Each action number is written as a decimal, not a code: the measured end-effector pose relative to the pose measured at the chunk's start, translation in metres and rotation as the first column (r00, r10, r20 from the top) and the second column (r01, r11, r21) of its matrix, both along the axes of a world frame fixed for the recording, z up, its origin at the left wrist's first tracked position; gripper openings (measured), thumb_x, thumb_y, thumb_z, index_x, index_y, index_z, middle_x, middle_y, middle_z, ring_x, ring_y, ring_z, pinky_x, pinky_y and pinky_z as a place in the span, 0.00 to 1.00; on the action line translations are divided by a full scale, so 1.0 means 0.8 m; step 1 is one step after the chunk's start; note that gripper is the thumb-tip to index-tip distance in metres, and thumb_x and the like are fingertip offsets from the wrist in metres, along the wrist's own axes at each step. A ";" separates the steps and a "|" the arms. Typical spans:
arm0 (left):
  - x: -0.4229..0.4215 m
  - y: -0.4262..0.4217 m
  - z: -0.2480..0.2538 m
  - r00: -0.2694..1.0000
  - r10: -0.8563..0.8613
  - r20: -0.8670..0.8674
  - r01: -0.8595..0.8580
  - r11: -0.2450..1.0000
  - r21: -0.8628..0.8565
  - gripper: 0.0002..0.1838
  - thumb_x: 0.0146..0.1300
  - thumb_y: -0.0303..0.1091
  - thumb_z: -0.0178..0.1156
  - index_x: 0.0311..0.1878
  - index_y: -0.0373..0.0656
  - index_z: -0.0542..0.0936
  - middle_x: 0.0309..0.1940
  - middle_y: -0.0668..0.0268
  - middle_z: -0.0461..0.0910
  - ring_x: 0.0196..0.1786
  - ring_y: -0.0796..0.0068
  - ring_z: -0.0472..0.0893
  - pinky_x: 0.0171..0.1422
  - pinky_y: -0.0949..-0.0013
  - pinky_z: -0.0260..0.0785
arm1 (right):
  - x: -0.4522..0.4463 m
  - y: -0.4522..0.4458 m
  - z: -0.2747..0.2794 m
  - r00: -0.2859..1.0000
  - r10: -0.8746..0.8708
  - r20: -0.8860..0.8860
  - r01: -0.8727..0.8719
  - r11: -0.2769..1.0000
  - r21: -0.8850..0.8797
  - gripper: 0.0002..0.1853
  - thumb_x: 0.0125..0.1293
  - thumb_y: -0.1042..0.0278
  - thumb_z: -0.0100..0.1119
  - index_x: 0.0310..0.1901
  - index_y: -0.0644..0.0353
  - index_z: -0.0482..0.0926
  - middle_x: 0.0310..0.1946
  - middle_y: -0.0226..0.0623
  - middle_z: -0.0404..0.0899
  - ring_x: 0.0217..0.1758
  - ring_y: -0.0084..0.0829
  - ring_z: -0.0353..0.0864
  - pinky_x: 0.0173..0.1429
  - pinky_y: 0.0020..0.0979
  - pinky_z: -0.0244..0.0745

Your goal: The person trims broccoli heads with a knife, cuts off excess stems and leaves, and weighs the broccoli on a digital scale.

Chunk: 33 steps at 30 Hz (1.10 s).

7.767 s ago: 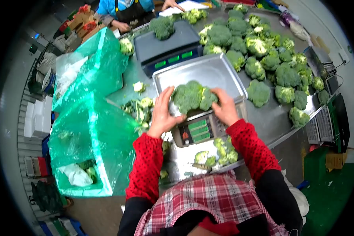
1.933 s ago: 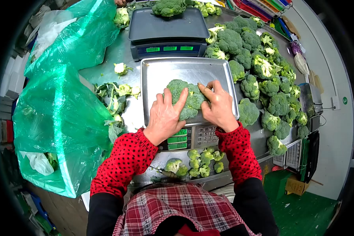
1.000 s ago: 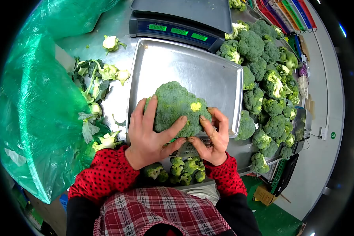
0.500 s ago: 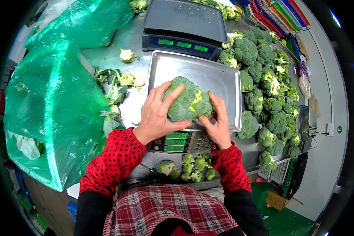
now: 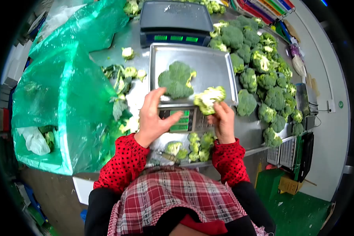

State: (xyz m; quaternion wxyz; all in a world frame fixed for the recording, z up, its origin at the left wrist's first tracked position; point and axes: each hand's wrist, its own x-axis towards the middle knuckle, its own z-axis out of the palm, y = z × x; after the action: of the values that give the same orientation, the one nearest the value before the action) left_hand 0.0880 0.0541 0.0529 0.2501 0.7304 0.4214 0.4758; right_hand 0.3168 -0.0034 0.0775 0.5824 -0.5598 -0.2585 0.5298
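Note:
A large broccoli head (image 5: pixel 176 80) lies on the steel pan (image 5: pixel 213 63) of the near scale. My left hand (image 5: pixel 155 118) is beside its lower left edge, fingers apart and holding nothing. Pinched in my right hand (image 5: pixel 223 120) is a smaller broccoli piece (image 5: pixel 209 99), its pale cut side showing, over the pan's front edge. Below the pan, the scale's green display (image 5: pixel 180 120) shows between my hands, its digits too blurred to read.
A second scale (image 5: pixel 175 19) stands behind. Many broccoli heads (image 5: pixel 274 98) are piled at right, and a green plastic bag (image 5: pixel 67 106) fills the left. Trimmed stalks (image 5: pixel 124 80) lie beside the bag. Several florets (image 5: pixel 200 146) sit at the table's front edge.
The broccoli that both hands held is now in separate pieces: the large head rests on the pan, the smaller piece is in my right hand. My left hand has let go.

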 end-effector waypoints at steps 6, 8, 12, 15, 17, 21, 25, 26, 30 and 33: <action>-0.033 -0.089 -0.026 0.893 -0.224 0.390 0.438 0.632 -0.639 0.33 0.57 0.29 0.73 0.64 0.37 0.71 0.47 0.65 0.81 0.46 0.80 0.80 0.51 0.73 0.75 | -0.095 -0.078 -0.052 0.923 0.378 -0.068 -0.384 0.909 -0.163 0.11 0.69 0.67 0.61 0.45 0.66 0.79 0.24 0.27 0.77 0.22 0.16 0.73 0.25 0.20 0.66; -0.052 -0.114 -0.031 0.906 -0.226 0.358 0.423 0.440 -0.792 0.32 0.56 0.29 0.73 0.63 0.37 0.72 0.44 0.66 0.81 0.42 0.82 0.79 0.45 0.75 0.75 | -0.094 -0.108 -0.066 0.912 0.401 -0.091 -0.411 0.879 -0.241 0.14 0.69 0.67 0.62 0.49 0.69 0.79 0.25 0.28 0.78 0.23 0.16 0.73 0.25 0.20 0.65; -0.070 -0.145 -0.067 0.956 -0.281 0.080 0.260 0.693 -0.673 0.28 0.55 0.38 0.74 0.57 0.39 0.79 0.38 0.60 0.82 0.35 0.71 0.81 0.41 0.70 0.76 | -0.062 -0.138 -0.073 0.919 0.315 0.238 -0.235 0.921 -0.311 0.17 0.65 0.70 0.66 0.52 0.71 0.79 0.25 0.26 0.79 0.24 0.13 0.72 0.26 0.20 0.65; -0.087 -0.143 -0.075 0.975 -0.222 -0.020 0.163 0.770 -0.617 0.25 0.55 0.39 0.74 0.54 0.38 0.80 0.38 0.59 0.82 0.35 0.69 0.81 0.39 0.69 0.75 | -0.016 -0.147 -0.067 0.344 0.243 0.907 -0.321 0.938 -0.129 0.25 0.52 0.71 0.71 0.55 0.57 0.81 0.35 0.38 0.79 0.26 0.27 0.78 0.30 0.28 0.74; -0.093 -0.140 -0.069 0.977 -0.196 -0.087 0.107 0.796 -0.595 0.23 0.55 0.39 0.73 0.51 0.38 0.80 0.38 0.57 0.82 0.36 0.63 0.82 0.40 0.63 0.75 | -0.004 -0.154 -0.059 0.187 0.309 0.933 -0.371 0.901 -0.224 0.27 0.48 0.70 0.73 0.55 0.54 0.82 0.39 0.40 0.78 0.31 0.31 0.80 0.33 0.32 0.76; -0.098 -0.142 -0.070 0.954 -0.218 -0.208 0.111 0.896 -0.431 0.21 0.55 0.38 0.71 0.50 0.39 0.81 0.40 0.56 0.82 0.41 0.56 0.82 0.44 0.59 0.75 | -0.037 -0.160 -0.035 -0.157 0.393 0.906 -0.532 0.739 -0.413 0.30 0.42 0.64 0.76 0.53 0.52 0.82 0.42 0.41 0.75 0.44 0.41 0.81 0.40 0.40 0.78; -0.106 -0.150 -0.068 0.945 -0.196 -0.262 0.087 0.923 -0.375 0.21 0.54 0.38 0.71 0.49 0.39 0.81 0.40 0.56 0.81 0.44 0.54 0.81 0.46 0.58 0.74 | -0.048 -0.139 -0.026 -0.151 0.400 0.904 -0.505 0.755 -0.418 0.27 0.41 0.63 0.77 0.48 0.53 0.83 0.38 0.41 0.74 0.43 0.42 0.79 0.41 0.41 0.77; -0.109 -0.151 -0.071 0.936 -0.176 -0.305 0.069 0.941 -0.332 0.20 0.54 0.38 0.71 0.48 0.40 0.81 0.39 0.57 0.81 0.43 0.54 0.81 0.45 0.57 0.74 | -0.051 -0.130 -0.028 -0.162 0.343 0.925 -0.511 0.773 -0.376 0.23 0.42 0.64 0.76 0.44 0.54 0.83 0.37 0.40 0.75 0.43 0.41 0.78 0.43 0.41 0.75; -0.113 -0.147 -0.063 0.928 -0.202 -0.314 0.112 0.953 -0.282 0.19 0.55 0.38 0.70 0.48 0.39 0.81 0.38 0.57 0.80 0.43 0.55 0.80 0.45 0.58 0.74 | -0.093 -0.110 -0.073 -0.136 0.088 0.987 -0.759 0.631 -0.161 0.14 0.51 0.65 0.66 0.42 0.49 0.84 0.36 0.33 0.77 0.45 0.37 0.76 0.50 0.37 0.68; -0.134 -0.141 -0.024 0.890 -0.145 -0.433 0.080 0.983 -0.164 0.19 0.54 0.37 0.70 0.48 0.40 0.80 0.40 0.60 0.80 0.44 0.57 0.80 0.46 0.59 0.74 | -0.057 -0.113 -0.076 -0.279 0.167 0.946 -0.702 0.637 -0.319 0.15 0.50 0.67 0.65 0.42 0.45 0.85 0.37 0.31 0.78 0.45 0.34 0.75 0.50 0.39 0.66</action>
State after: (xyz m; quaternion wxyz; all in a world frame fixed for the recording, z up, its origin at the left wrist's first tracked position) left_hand -0.0193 -0.0590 0.0337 0.2261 0.8230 0.4567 0.2508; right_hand 0.2708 -0.0935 0.0171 0.0545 -0.4820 -0.8707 0.0812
